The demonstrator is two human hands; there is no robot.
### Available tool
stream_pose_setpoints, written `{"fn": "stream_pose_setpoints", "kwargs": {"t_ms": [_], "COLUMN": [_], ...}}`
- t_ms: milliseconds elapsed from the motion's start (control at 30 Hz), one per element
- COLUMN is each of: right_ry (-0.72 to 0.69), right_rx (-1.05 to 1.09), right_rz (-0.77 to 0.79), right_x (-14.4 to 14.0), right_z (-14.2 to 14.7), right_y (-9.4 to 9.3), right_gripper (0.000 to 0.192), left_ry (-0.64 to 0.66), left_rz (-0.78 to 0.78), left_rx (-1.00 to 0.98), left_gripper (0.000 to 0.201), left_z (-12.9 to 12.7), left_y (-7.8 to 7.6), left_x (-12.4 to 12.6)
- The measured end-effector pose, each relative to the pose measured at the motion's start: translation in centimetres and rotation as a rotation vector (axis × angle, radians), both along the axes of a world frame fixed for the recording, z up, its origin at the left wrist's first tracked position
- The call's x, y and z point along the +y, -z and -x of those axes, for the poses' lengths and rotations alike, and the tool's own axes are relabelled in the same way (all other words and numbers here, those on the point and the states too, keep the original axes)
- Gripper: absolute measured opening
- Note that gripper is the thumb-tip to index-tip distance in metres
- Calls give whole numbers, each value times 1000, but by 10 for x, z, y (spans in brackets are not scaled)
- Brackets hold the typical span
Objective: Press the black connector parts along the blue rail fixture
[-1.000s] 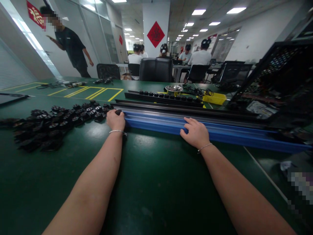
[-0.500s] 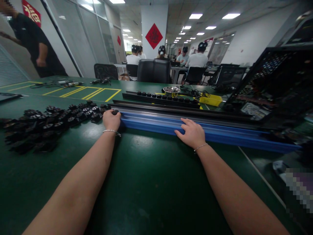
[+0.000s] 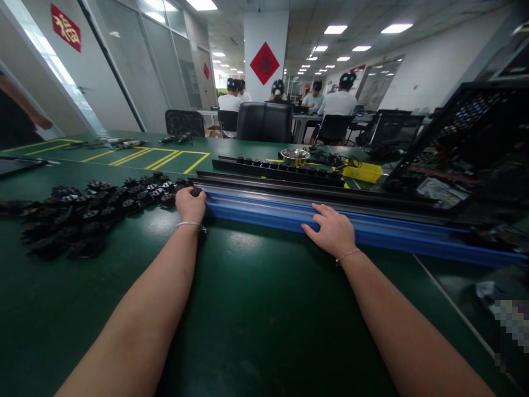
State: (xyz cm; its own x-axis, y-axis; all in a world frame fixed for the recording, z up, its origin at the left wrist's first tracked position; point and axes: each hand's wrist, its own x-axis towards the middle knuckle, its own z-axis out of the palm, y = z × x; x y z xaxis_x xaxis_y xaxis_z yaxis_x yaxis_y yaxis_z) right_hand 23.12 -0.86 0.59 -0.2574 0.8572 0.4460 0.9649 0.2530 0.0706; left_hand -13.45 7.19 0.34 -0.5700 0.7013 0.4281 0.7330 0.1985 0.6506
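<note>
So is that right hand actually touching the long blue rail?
Touching. The head view shows the right hand lying palm down on the blue rail, fingers spread over its top edge with no gap.

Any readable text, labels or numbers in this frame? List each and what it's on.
Red diamond sign on the pillar: one dark character, too blurred to read.
Red sign on the left wall: gold characters, too blurred to read.
Small red diamond on the glass partition: too small to read.
Blue rail under the right hand: no text visible.
</note>
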Motion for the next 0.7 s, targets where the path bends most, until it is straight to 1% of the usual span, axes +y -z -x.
{"fn": "stream_pose_setpoints", "kwargs": {"t_ms": [133,267,500,700], "right_ry": [0,-18,-20,-8], "right_rx": [-3,9,5,2], "right_rz": [1,-10,-11,1], "right_x": [0,1,0,0], "right_z": [-1,-1,-1,0], "right_y": [0,1,1,0], "right_gripper": [38,37,37,36], "left_ry": [-21,-28,-59,-56], "left_rz": [-24,-13,-44,-62], "left_rx": [4,-7,-18,-4], "left_gripper": [25,20,21,22], "left_z": [1,5,5,6], "left_y": [0,0,0,1], "left_x": [0,0,0,0]}}
